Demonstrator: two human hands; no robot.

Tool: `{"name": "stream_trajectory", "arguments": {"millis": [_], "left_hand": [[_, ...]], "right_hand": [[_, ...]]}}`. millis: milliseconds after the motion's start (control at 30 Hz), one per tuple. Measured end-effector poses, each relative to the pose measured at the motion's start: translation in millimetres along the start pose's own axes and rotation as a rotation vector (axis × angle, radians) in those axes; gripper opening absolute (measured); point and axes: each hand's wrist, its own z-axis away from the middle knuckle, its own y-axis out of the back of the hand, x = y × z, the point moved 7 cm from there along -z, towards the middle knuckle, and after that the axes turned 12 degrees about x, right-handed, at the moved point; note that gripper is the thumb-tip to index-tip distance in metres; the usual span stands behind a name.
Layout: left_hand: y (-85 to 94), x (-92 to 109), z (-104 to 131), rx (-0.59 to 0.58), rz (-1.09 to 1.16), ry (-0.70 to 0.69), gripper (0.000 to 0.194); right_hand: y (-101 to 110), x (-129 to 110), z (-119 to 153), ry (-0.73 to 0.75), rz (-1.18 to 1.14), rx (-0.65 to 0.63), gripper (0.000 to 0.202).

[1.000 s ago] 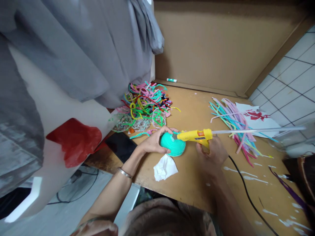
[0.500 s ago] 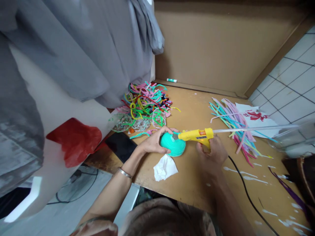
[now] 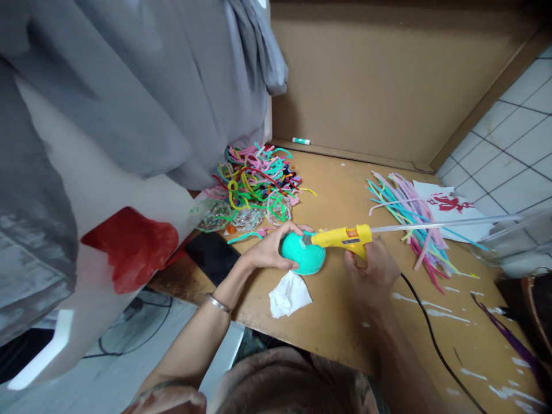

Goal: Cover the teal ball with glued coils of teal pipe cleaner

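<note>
**Glue gun nozzle at teal ball, both hands occupied**

Left hand is cupped over the far-left side of the teal ball, fingers wrapped on it, pinning it to the desk. The ball sits near the front-middle of the desk, just above a crumpled white tissue.

Right hand is closed around the grip of the yellow glue gun; the nozzle touches, or nearly touches, the top of the ball. A clear glue stick juts from the rear of the gun toward the right. Black cord trails off toward the near edge.

Handling judgement: the ball looks light and smooth, apt to roll; best braced from the side, away from the nozzle. The gun is rigid, with a probably hot tip; hold it by the handle only.

Surroundings: tangled pile of colourful pipe cleaners behind the ball; straight bundle of pipe cleaners to the right, partly on a white sheet with a red print. Grey cloth hangs at left.
</note>
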Motion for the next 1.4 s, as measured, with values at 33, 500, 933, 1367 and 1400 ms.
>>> {"name": "stream_trajectory", "arguments": {"millis": [33, 500, 933, 1367, 1400], "left_hand": [[0.0, -0.2, 0.1, 0.0, -0.002, 0.001, 0.063], [-0.9, 2.6, -0.1, -0.006, -0.001, -0.02, 0.061], [0.1, 3.2, 1.1, 0.004, -0.046, 0.003, 0.059], [-2.4, 4.5, 2.8, -0.006, -0.063, -0.016, 0.062], [-2.7, 4.4, 2.6, -0.008, -0.063, -0.018, 0.061]], "right_hand": [[0.3, -0.3, -0.4, -0.002, 0.0, -0.001, 0.013], [-3.4, 3.0, 2.7, -0.105, -0.037, -0.056, 0.007], [-32.7, 65.7, 25.2, -0.569, 0.143, -0.326, 0.022], [-52.8, 77.0, 51.9, -0.499, 0.465, -0.583, 0.041], [-53.1, 75.4, 51.5, -0.48, 0.476, -0.595, 0.041]]}}
